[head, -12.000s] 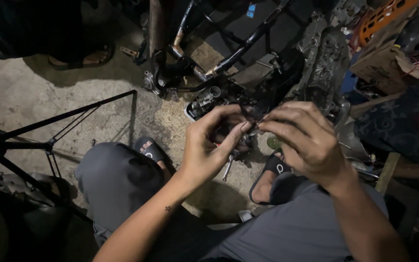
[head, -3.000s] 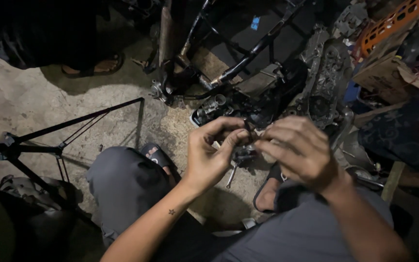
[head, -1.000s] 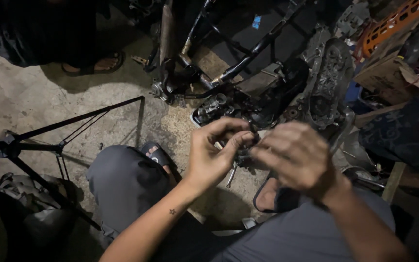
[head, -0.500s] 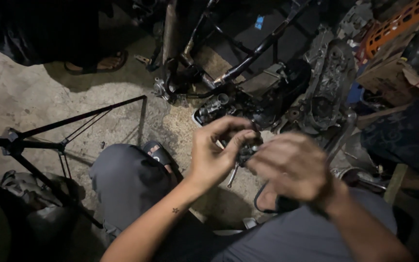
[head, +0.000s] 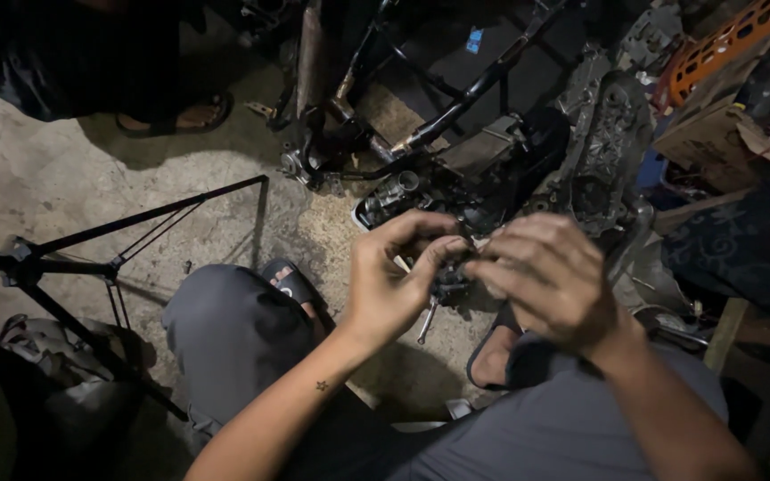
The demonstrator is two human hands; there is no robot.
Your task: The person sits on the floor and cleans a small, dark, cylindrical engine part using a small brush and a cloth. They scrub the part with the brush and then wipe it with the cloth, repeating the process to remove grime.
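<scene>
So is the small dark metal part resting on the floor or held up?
Held up: left hand and right hand pinch the small dark part above the concrete floor.

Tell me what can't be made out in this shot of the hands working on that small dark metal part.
Head view only:
- Small dark part: mostly hidden by the left hand and right hand; its kind is unclear.
- Right hand's fingertips: turned away from the camera, grip unseen.
- Black frame: top cut off by the edge, deep in shadow.
- Tripod: runs off the left edge.
</scene>
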